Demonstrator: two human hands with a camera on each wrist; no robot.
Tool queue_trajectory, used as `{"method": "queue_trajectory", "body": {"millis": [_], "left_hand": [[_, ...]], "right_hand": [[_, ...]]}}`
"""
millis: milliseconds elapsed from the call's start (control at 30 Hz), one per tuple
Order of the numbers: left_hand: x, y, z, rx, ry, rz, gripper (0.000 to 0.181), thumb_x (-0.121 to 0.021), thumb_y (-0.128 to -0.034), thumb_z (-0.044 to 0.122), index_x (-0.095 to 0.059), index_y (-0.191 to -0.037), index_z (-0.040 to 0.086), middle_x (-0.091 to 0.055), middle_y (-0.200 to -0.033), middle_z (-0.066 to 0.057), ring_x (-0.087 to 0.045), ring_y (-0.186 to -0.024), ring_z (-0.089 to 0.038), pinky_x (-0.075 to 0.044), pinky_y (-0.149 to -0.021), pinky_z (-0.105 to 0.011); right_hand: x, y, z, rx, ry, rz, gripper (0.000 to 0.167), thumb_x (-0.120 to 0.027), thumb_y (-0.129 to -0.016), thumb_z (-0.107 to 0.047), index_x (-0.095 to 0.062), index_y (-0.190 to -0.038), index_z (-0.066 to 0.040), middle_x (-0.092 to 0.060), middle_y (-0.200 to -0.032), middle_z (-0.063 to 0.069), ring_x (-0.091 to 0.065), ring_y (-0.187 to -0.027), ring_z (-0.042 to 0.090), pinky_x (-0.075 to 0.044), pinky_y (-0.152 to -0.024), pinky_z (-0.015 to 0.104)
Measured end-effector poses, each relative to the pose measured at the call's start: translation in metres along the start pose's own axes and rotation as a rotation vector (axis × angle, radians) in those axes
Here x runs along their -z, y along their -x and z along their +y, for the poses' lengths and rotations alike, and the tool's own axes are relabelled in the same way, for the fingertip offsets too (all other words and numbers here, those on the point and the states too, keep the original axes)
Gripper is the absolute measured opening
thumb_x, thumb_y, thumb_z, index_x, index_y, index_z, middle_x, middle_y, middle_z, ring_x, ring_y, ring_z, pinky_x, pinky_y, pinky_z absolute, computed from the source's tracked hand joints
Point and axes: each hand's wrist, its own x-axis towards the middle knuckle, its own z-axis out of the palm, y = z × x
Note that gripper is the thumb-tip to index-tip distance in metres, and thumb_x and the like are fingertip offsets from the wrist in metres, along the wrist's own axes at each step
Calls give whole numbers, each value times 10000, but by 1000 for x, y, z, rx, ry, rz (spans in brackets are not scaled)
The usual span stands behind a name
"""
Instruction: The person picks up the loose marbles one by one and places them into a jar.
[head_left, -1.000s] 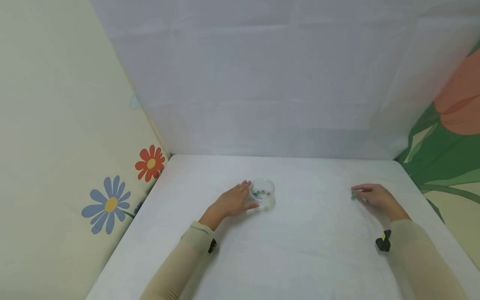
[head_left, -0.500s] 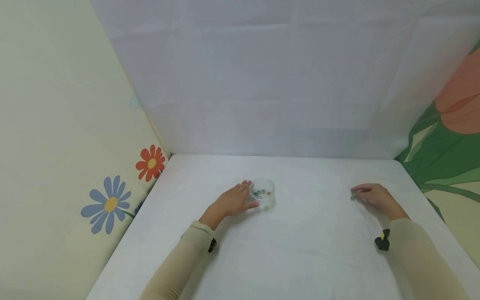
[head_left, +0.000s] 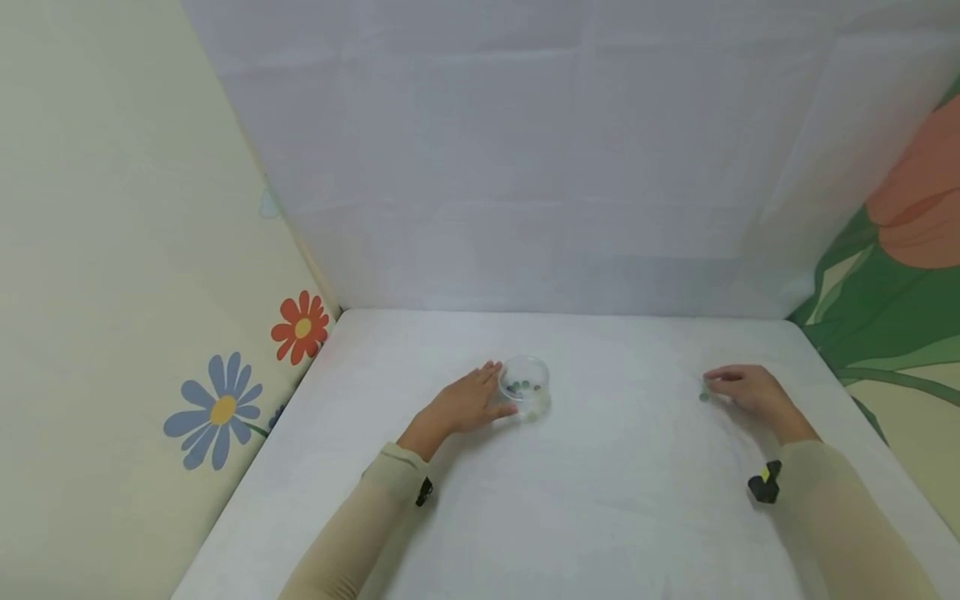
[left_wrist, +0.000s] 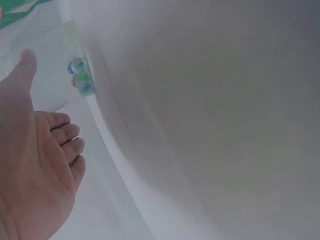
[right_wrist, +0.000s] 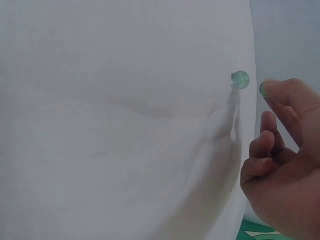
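A clear round plastic container (head_left: 536,367) stands on the white tabletop, with several coloured glass marbles (left_wrist: 81,77) at its bottom. My left hand (head_left: 467,402) rests against the container's left side, thumb and fingers spread loosely along the wall without curling round it. Over to the right, my right hand (head_left: 757,392) pinches a green marble (right_wrist: 263,89) between thumb and index finger; the other fingers are bent. Close by, a second green glass marble (right_wrist: 240,79) sits on the white cloth, apart from the fingertips. The thumb partly covers the pinched marble.
White cloth covers the table (head_left: 600,492) and a white sheet (head_left: 540,183) hangs behind it. Walls with painted flowers (head_left: 222,409) flank the table. Small black devices (head_left: 765,483) are strapped to both wrists.
The right hand's fingertips have risen slightly with the pinched marble, away from the other marble, which now shows more separately. The left hand and container have stayed in place.
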Motion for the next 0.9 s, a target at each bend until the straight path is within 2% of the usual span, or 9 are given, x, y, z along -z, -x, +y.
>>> {"method": "queue_trajectory", "body": {"millis": [133,400,667,900], "left_hand": [[1,2,1,2,7,-1,924,-388,-1006,676,-157,-1614,20,-166,-1684,-136,-145,-1560,-255,-167,-1272,-382],[3,4,3,3,15,2,923,-389,-1009,670,-159,-1612,11,-162,-1684,-139,-144,-1560,-265,-172,-1271,-388],[3,4,2,-2,29,7,927,-399,-1003,676,-161,-1614,20,-165,-1683,-139,-143,-1560,-265,-173,-1270,-399],[1,1,1,-17,8,20,920,-389,-1007,674,-175,-1610,13,-183,-1678,-143,-157,-1557,-272,-177,-1270,-396]], "right_hand": [[1,3,-10,-3,-18,11,487,-589,-1027,-303,-558,-1404,3,-435,-1480,323,-428,-1326,496,-448,-1050,602],[5,16,-32,63,-20,27,529,-639,-993,-370,-595,-1373,-4,-472,-1443,308,-460,-1253,470,-462,-967,607],[3,26,-47,116,-28,34,541,-654,-982,-396,-609,-1358,-10,-540,-1344,266,-521,-1141,390,-509,-859,484],[-3,34,-58,176,-15,45,489,-675,-972,-377,-650,-1316,-30,-582,-1258,220,-542,-1055,321,-494,-764,359]]}}
